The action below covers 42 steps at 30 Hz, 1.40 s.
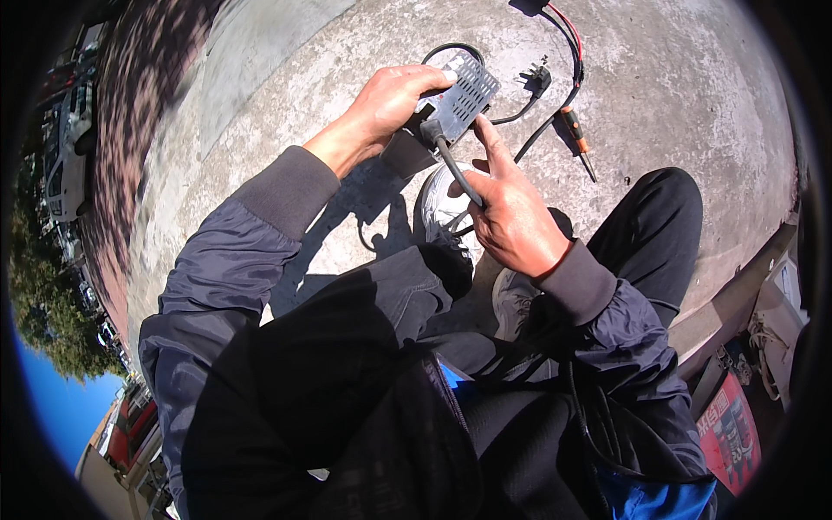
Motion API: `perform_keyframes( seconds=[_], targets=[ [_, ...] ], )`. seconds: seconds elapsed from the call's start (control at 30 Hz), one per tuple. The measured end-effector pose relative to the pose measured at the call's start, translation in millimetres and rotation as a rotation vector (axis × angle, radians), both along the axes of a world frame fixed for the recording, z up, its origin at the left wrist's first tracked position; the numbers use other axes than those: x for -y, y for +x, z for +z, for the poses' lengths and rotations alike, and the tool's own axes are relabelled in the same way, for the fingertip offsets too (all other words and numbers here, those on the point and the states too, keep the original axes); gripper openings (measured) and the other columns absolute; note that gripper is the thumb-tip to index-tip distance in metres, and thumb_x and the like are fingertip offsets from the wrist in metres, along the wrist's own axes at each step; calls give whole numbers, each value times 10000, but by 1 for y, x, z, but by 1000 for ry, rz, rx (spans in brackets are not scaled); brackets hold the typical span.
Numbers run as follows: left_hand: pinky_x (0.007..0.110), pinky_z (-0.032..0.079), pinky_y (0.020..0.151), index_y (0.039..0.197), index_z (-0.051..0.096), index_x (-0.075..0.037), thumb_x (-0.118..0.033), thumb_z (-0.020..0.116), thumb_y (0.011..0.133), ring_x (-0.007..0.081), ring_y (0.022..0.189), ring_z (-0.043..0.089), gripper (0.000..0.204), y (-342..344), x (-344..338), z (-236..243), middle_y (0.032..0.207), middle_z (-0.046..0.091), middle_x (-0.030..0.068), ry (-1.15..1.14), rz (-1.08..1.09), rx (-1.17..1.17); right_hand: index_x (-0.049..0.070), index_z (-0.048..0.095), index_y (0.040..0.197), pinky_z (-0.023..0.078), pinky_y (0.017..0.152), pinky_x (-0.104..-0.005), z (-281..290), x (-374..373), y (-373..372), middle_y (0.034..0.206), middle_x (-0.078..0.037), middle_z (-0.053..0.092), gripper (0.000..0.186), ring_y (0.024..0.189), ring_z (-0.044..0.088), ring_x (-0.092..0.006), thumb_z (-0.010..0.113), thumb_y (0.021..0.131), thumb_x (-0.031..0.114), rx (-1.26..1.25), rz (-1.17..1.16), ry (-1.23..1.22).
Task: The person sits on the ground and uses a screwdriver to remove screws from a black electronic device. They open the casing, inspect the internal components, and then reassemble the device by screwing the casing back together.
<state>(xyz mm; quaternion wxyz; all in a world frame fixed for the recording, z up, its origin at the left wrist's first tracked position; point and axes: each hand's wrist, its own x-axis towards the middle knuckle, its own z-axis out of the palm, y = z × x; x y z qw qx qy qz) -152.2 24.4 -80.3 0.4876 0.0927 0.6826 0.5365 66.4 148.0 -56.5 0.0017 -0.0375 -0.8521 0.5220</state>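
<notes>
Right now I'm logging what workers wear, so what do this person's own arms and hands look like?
The left sleeve and right sleeve are dark navy-grey, slightly glossy and wrinkled. Each ends in a duller, dark, knit-looking band: the left cuff and the right cuff. The left hand and right hand are ungloved; no wristwatch shows.

The perforated metal box (469, 95) hides most fingers of the left hand (386, 99).

Outdoors, probably a roadside: sunlit concrete (711, 113), tree (61, 321), blue sky (52, 394), blurred parked vehicle (68, 173).
</notes>
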Motion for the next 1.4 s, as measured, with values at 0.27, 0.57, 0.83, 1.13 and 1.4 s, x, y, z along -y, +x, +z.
perform_keyframes(
  seconds=[0.27,0.57,0.83,1.13,1.4],
  targets=[
    [285,566,902,1258,783,41,-272,668,1115,128,1013,729,363,2,2,2,1141,803,86,-18,36,45,-61,723,1080,486,1190,-529,2,5,-2,1604,-508,337,312,1454,495,-601,688,770,-59,-71,15,158],
    [287,563,948,1320,767,33,-276,667,1113,121,1043,714,386,-3,9,-8,1172,796,81,48,-83,-26,-20,728,1149,564,1039,-518,13,4,-6,1502,-416,498,379,1260,632,-535,668,779,-81,-43,-29,182],
    [318,535,1081,1364,751,47,-268,673,1090,193,1178,720,425,-8,12,-9,1413,729,165,41,-187,-178,-8,638,1088,519,924,-423,15,-5,-14,1156,-197,565,327,1078,617,-388,581,816,-180,20,-112,4],
    [336,529,1098,1359,755,50,-295,704,1073,203,1229,701,451,-10,12,-6,1474,698,176,61,-238,-236,37,722,1139,567,810,-489,28,-15,-15,1147,-205,666,384,966,707,-428,892,898,284,-52,-51,-13],
    [326,522,1110,1464,694,15,-309,722,1072,187,1229,703,509,-9,12,-6,1365,756,129,73,-273,-188,-45,728,1086,539,891,-403,30,-6,-14,1072,-173,672,304,1016,679,-325,878,936,173,-62,-31,-96]
  ],
)
